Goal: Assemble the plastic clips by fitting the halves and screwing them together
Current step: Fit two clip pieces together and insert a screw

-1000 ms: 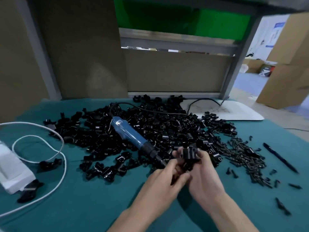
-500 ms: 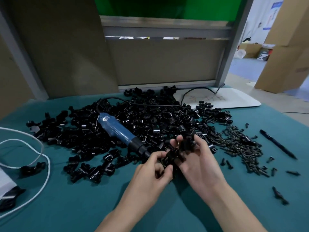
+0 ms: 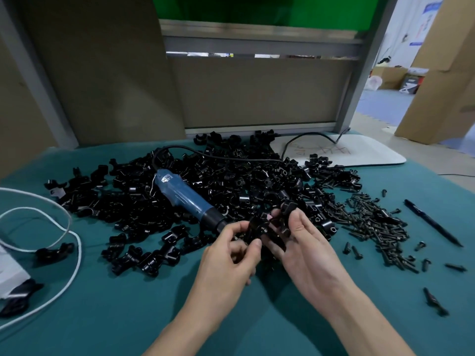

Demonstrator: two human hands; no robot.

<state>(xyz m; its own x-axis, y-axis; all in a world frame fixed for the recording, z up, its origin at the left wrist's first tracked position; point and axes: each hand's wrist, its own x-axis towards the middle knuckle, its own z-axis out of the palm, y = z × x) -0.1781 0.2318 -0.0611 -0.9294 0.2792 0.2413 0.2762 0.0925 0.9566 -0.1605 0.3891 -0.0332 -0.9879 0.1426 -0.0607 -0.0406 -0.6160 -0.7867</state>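
Both forearms come in from the bottom edge and meet at centre. My left hand [image 3: 231,255] is knuckles up, fingers curled, thumb and forefinger pinching a clip half [image 3: 257,224]. My right hand [image 3: 305,250] lies palm up beside it, fingers cupped under more clip parts [image 3: 279,228], thumb clamped down on the top one. The two held lots touch between the hands, right at the near edge of the pile [image 3: 231,186]. The driver [image 3: 185,199] lies across the pile, its tip just beside my left knuckles. Screws [image 3: 372,222] spread just right of my right hand, the pen [image 3: 431,222] beyond them. Open cloth [image 3: 128,304] sits near me, left and right of the wrists. The cord [image 3: 74,242] loops at the far left.
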